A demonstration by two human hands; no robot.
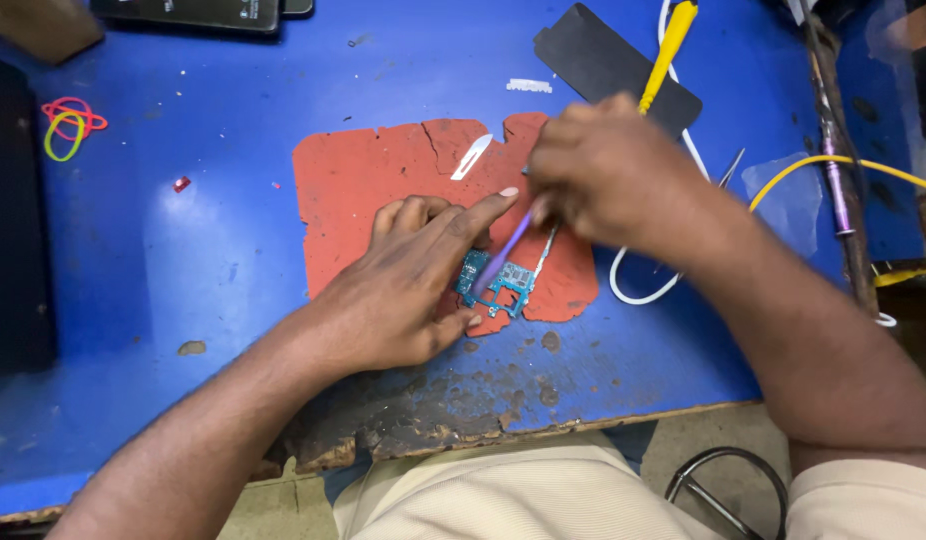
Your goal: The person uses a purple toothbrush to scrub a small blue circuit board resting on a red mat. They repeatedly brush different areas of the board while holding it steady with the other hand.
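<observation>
The person is leaning over a blue tabletop [213,260] whose painted surface is chipped and worn to bare, dark wood along the near edge. In the middle is lying a ragged-edged, matte red-orange mat [368,190], cracked near its top. A small teal circuit board [503,285], irregular in outline with tiny metal parts, is resting on the mat's lower right area. The left hand [408,290] is pressing flat beside the board, its thumb touching the board's lower edge and its index finger stretching out straight above it. The right hand [608,175] is closing its fingers around a thin, translucent purple tool [505,252], whose tip is slanting down onto the board.

A bare silver scalpel blade [471,157] is lying loose on the mat's upper part. A flat black rectangular pad [608,65] is sitting beyond the right hand, with a yellow-handled tool [668,50] resting across it and a white cable [638,290] looping beside the mat. Coloured rubber bands [68,122], pink, orange and yellow-green, are lying well apart at the far left.
</observation>
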